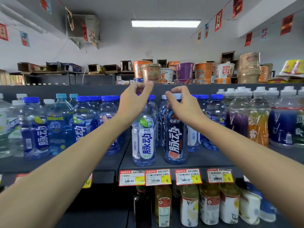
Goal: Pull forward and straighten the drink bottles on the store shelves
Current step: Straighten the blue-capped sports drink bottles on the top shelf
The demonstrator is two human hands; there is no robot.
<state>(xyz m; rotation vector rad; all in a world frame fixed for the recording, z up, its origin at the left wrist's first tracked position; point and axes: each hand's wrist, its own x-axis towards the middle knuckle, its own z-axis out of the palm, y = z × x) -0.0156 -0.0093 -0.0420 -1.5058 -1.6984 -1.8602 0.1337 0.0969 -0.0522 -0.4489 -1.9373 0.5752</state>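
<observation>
Two bare forearms reach up to the shelf (205, 159). The left hand (134, 102) has its fingers (141, 87) curled over the top of the white-label bottle (143, 139); that bottle's cap is hidden, so whether they grip it cannot be told. The right hand (184, 106) has its fingers (179, 90) pinching the white cap (178, 96) of the dark-label bottle (175, 139), which stands upright just beside the first at the shelf front.
</observation>
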